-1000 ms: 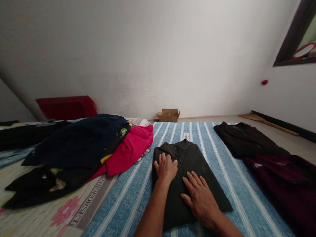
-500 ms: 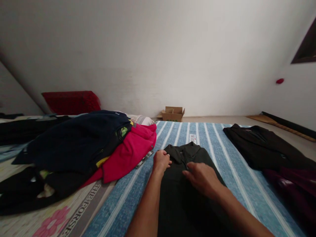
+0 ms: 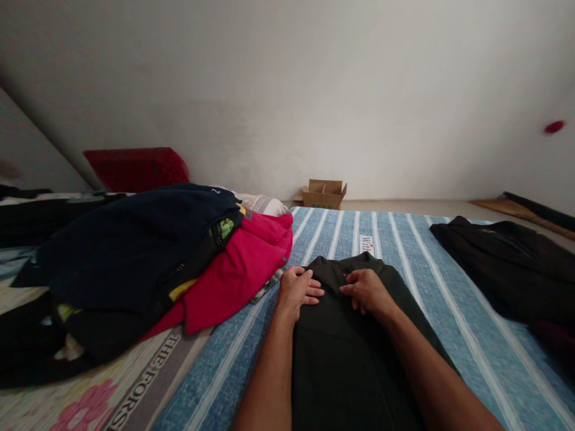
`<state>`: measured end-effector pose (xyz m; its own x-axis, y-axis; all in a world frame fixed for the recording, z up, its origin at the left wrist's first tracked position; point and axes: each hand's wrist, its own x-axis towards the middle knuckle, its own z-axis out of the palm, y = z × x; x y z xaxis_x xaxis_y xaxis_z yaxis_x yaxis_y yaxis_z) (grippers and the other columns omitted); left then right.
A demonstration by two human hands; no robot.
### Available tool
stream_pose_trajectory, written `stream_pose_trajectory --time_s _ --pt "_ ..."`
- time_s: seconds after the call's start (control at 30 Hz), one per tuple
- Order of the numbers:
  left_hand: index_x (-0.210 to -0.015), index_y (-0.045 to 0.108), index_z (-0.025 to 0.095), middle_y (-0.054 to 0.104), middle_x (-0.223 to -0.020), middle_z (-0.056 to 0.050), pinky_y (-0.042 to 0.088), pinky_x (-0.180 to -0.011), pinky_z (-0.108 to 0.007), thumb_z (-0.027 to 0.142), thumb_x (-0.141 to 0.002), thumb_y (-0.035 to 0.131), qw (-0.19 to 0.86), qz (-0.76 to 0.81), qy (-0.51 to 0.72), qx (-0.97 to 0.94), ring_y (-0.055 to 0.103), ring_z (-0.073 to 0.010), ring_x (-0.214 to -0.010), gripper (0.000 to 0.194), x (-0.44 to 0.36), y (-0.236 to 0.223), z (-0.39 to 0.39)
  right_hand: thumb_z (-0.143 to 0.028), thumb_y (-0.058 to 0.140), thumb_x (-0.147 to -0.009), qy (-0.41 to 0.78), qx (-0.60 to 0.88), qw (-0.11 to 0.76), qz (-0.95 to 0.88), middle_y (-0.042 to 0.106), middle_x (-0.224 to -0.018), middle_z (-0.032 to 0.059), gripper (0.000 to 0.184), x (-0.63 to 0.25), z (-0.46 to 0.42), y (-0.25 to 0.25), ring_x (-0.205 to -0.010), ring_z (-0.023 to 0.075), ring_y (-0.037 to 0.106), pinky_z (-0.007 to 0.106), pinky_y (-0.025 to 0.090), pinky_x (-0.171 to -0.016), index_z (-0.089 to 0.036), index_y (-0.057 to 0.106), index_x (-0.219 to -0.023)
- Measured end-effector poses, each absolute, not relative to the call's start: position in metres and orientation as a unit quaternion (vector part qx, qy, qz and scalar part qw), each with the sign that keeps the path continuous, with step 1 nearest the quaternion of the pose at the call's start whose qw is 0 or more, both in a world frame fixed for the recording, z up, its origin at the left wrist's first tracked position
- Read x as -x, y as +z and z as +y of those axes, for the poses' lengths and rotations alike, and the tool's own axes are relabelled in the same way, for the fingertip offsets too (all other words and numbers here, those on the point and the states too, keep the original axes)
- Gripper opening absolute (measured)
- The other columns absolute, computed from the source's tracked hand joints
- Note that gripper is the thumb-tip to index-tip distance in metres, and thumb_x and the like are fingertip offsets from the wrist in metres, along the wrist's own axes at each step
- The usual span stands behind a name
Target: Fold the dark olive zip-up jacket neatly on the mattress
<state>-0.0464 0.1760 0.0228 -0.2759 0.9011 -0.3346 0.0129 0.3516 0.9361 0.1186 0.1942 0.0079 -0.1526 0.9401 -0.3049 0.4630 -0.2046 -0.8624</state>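
A dark collared shirt [image 3: 335, 353] lies flat, front up, on the blue-and-white striped bedspread [image 3: 238, 341], its collar pointing toward the wall. My left hand [image 3: 299, 292] rests on the shirt's left shoulder beside the collar, fingers stretched out and lying flat on the cloth. Just below the collar opening, my right hand [image 3: 367, 291] has its thumb and fingers pinched together at the top of the front placket. The fingertips of that hand partly cover the cloth they grip. The lower end of the shirt runs out of view between my forearms.
To the left is a heap of clothes with a navy garment [image 3: 135, 245] over a pink one [image 3: 233, 281]. Folded dark clothing [image 3: 503, 263] lies on the right. An open cardboard box [image 3: 324, 194] and a red case-like object [image 3: 137, 170] stand by the wall.
My right hand has moved up to the collar opening and its fingers have closed there. My left hand's fingers have spread flat on the shoulder. The view has shifted slightly right.
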Motion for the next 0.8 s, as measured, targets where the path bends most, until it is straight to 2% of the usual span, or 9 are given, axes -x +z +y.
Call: stream_pose_trajectory --time_s 0.17,0.3,0.43,0.53,0.7,0.8 --pt "-0.131 0.033 0.016 0.064 -0.068 -0.001 0.049 -0.042 -0.02 0.021 -0.086 0.048 0.488 0.649 0.466 -0.352 0.065 -0.0151 -0.052 0.048 0.045 0.025 0.177 -0.014 0.056 -0.072 0.482 0.593 0.278 -0.582 0.046 -0.032 -0.0081 0.009 -0.118 0.191 0.008 -0.023 0.0081 0.037 0.015 0.021 -0.028 -0.015 0.057 -0.081" --pt "-0.131 0.038 0.016 0.061 -0.066 -0.001 0.047 -0.04 -0.018 0.021 -0.086 0.049 0.492 0.64 0.461 -0.368 0.065 -0.0141 -0.051 0.047 0.044 0.027 0.177 -0.015 0.055 -0.072 0.468 0.576 0.305 -0.596 0.048 -0.034 -0.0077 0.015 -0.117 0.186 0.01 -0.024 0.0081 0.037 0.015 0.022 -0.029 -0.015 0.059 -0.087" --pt "-0.118 0.05 0.015 0.06 -0.064 -0.001 0.046 -0.041 -0.016 0.03 -0.087 0.048 0.499 0.632 0.455 -0.379 0.064 -0.0126 -0.05 0.034 0.044 0.027 0.177 -0.019 0.058 -0.073 0.421 0.573 0.313 -0.629 0.05 -0.039 -0.0069 0.016 -0.116 0.182 0.013 -0.03 0.0083 0.042 0.017 0.027 -0.035 -0.016 0.062 -0.089" --pt "-0.101 0.056 0.014 0.058 -0.064 -0.001 0.046 -0.04 -0.016 0.034 -0.087 0.048 0.505 0.624 0.46 -0.378 0.064 -0.0132 -0.05 0.025 0.044 0.026 0.177 -0.021 0.06 -0.073 0.356 0.561 0.316 -0.678 0.057 -0.05 -0.0037 0.012 -0.116 0.18 0.016 -0.042 0.0095 0.049 0.018 0.031 -0.043 -0.018 0.064 -0.084" --pt "-0.084 0.055 0.015 0.061 -0.067 -0.002 0.048 -0.04 -0.02 0.039 -0.083 0.052 0.507 0.613 0.491 -0.356 0.065 -0.0146 -0.052 0.023 0.045 0.024 0.178 -0.017 0.056 -0.074 0.242 0.517 0.271 -0.775 0.062 -0.064 -0.0027 0.012 -0.118 0.174 0.023 -0.056 0.0108 0.053 0.019 0.03 -0.052 -0.021 0.064 -0.082" --pt "-0.078 0.054 0.016 0.062 -0.065 -0.001 0.049 -0.041 -0.021 0.032 -0.076 0.06 0.513 0.598 0.502 -0.355 0.063 -0.0142 -0.051 0.017 0.047 0.023 0.177 -0.015 0.053 -0.075 0.197 0.497 0.22 -0.816 0.06 -0.063 -0.0028 0.014 -0.121 0.172 0.028 -0.056 0.0104 0.052 0.02 0.028 -0.053 -0.021 0.063 -0.082"
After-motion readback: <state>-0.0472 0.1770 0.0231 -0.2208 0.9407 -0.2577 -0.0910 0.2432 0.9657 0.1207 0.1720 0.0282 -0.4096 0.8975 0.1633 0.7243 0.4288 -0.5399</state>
